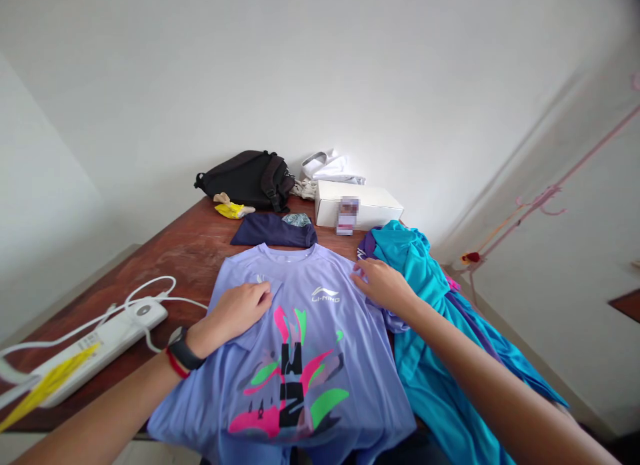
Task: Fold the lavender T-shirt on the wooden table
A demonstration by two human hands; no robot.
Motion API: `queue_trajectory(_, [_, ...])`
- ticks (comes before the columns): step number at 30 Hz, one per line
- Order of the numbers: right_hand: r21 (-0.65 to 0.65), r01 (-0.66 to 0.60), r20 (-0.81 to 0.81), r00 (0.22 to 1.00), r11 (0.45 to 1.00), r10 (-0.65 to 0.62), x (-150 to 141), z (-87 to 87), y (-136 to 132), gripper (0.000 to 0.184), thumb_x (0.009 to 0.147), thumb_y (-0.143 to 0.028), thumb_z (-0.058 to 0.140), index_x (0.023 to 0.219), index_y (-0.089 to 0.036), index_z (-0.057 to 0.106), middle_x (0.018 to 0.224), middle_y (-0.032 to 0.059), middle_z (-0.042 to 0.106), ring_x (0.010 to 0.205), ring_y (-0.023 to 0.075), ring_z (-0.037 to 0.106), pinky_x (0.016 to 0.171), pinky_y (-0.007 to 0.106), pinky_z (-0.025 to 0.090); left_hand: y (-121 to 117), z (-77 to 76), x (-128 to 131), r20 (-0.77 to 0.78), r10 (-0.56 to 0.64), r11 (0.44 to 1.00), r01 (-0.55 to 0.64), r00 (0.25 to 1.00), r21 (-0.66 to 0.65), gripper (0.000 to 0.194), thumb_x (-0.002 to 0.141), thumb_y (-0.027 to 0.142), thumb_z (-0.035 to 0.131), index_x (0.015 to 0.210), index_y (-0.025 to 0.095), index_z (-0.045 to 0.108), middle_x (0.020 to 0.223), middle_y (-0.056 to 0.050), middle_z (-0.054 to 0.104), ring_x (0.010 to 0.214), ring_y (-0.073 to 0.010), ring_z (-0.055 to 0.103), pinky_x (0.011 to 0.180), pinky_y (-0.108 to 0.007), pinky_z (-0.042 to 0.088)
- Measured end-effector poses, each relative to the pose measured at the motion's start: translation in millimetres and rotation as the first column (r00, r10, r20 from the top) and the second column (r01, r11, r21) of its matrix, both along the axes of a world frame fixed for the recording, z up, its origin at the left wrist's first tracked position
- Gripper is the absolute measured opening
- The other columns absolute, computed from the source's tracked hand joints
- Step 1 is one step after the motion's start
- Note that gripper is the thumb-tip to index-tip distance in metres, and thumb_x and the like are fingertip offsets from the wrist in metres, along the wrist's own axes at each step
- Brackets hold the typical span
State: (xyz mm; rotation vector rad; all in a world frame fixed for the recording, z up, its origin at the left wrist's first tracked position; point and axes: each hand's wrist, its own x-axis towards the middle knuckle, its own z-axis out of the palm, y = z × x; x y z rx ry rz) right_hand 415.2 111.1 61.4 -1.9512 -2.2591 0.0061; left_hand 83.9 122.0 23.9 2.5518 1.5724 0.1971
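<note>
A lavender T-shirt (365, 372) with a white Li-Ning logo and a pink, green and black print lies spread face up, its collar away from me and its hem hanging over the near table edge. My left hand (245, 308), with a dark band on the wrist, is closed on the shirt's left sleeve, which is folded inward over the chest. On the shirt's right shoulder rests my right hand (380, 282), fingers bent and slightly apart, touching the fabric. Under my right forearm lies a heap of turquoise clothing (425, 345).
Beyond the collar lies a folded navy garment (265, 230). Further back are a black backpack (240, 178), a yellow item (229, 210), a white bag (333, 165) and a white box (377, 202). A white power strip (115, 338) with cables lies left on the brown table (187, 242).
</note>
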Motion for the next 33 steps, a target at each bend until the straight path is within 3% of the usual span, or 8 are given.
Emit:
queue_trajectory(4, [-0.057, -0.177, -0.130, 0.977, 0.983, 0.168, -62.2, -5.0, 14.0, 0.025, 0.097, -0.035, 0.052, 0.103, -0.021, 0.070, 0.100, 0.0072, 0.074, 0.092, 0.0205, 0.067, 0.075, 0.026, 0.042, -3.5, -6.6, 1.6, 0.035, -0.036, 0.999, 0.036, 0.999, 0.022, 0.031, 0.102, 0.038, 0.037, 0.087, 0.021, 0.058, 0.089, -0.007, 0.070, 0.085, -0.0260, 0.068, 0.065, -0.032, 0.039])
queue_trajectory(7, [-0.109, -0.323, -0.285, 0.916, 0.940, 0.282, -105.7, -18.0, 34.9, 0.022, 0.094, -0.036, 0.057, 0.100, -0.021, 0.072, 0.096, 0.0044, 0.075, 0.087, 0.0182, 0.068, 0.074, 0.025, 0.042, -15.0, -7.0, -2.8, 0.048, -0.044, 0.999, 0.043, 0.998, 0.017, 0.031, 0.102, 0.043, 0.040, 0.087, 0.022, 0.058, 0.087, -0.005, 0.068, 0.083, -0.0245, 0.067, 0.065, -0.031, 0.039])
queue_trajectory(12, [-0.188, -0.282, -0.337, 0.918, 0.941, 0.207, -149.4, -42.2, 72.4, 0.024, 0.087, -0.041, 0.067, 0.095, -0.019, 0.074, 0.095, 0.0074, 0.075, 0.089, 0.0211, 0.068, 0.071, 0.026, 0.043, -47.1, 0.8, -35.5, 0.078, -0.039, 0.996, 0.032, 0.996, 0.085, 0.023, 0.099, 0.041, 0.047, 0.091, 0.023, 0.060, 0.092, -0.003, 0.065, 0.086, -0.0225, 0.064, 0.074, -0.032, 0.045])
queue_trajectory(15, [-0.243, -0.268, -0.335, 0.925, 0.932, 0.178, -157.4, -51.6, 84.6, 0.019, 0.081, -0.038, 0.074, 0.084, -0.020, 0.074, 0.087, 0.0057, 0.075, 0.082, 0.0200, 0.068, 0.065, 0.025, 0.041, -64.2, -5.6, -70.9, 0.105, 0.057, 0.987, -0.072, 0.993, 0.145, 0.024, 0.094, 0.046, 0.054, 0.100, 0.025, 0.064, 0.104, -0.005, 0.065, 0.094, -0.0249, 0.064, 0.082, -0.035, 0.048])
queue_trajectory(20, [-0.215, -0.288, -0.379, 0.905, 0.933, 0.193, -158.3, -54.5, 88.9, 0.012, 0.083, -0.028, 0.071, 0.076, -0.018, 0.070, 0.080, 0.0036, 0.074, 0.076, 0.0162, 0.066, 0.064, 0.024, 0.040, -78.2, -32.6, -112.8, 0.206, 0.219, 0.953, -0.254, 0.954, 0.162, 0.031, 0.093, 0.047, 0.052, 0.114, 0.026, 0.061, 0.113, -0.006, 0.067, 0.103, -0.0264, 0.064, 0.090, -0.037, 0.049])
queue_trajectory(23, [-0.191, -0.287, -0.406, 0.894, 0.939, 0.191, -159.5, -52.7, 88.9, 0.011, 0.085, -0.026, 0.068, 0.078, -0.017, 0.069, 0.075, 0.0031, 0.073, 0.073, 0.0148, 0.066, 0.065, 0.022, 0.041, -80.3, -39.2, -114.2, 0.243, 0.271, 0.947, -0.303, 0.931, 0.104, 0.027, 0.096, 0.042, 0.048, 0.114, 0.027, 0.060, 0.111, -0.005, 0.069, 0.102, -0.0248, 0.066, 0.090, -0.036, 0.050])
queue_trajectory(28, [-0.185, -0.304, -0.435, 0.878, 0.935, 0.200, -159.5, -54.4, 91.2, 0.003, 0.084, -0.020, 0.068, 0.084, -0.018, 0.067, 0.067, -0.0010, 0.070, 0.066, 0.0121, 0.065, 0.064, 0.020, 0.042, -83.1, -29.9, -111.4, 0.286, 0.243, 0.952, -0.285, 0.927, 0.114, 0.027, 0.096, 0.040, 0.046, 0.109, 0.027, 0.065, 0.107, -0.005, 0.072, 0.101, -0.0253, 0.068, 0.095, -0.037, 0.049])
queue_trajectory(33, [-0.169, -0.307, -0.420, 0.882, 0.937, 0.214, -157.8, -59.4, 93.8, 0.008, 0.083, -0.023, 0.073, 0.085, -0.018, 0.067, 0.073, -0.0002, 0.070, 0.069, 0.0124, 0.064, 0.064, 0.021, 0.040, -93.0, -33.8, -121.9, 0.380, 0.275, 0.961, -0.267, 0.883, -0.074, 0.032, 0.093, 0.045, 0.049, 0.114, 0.027, 0.065, 0.108, -0.002, 0.075, 0.097, -0.0216, 0.072, 0.091, -0.028, 0.053])
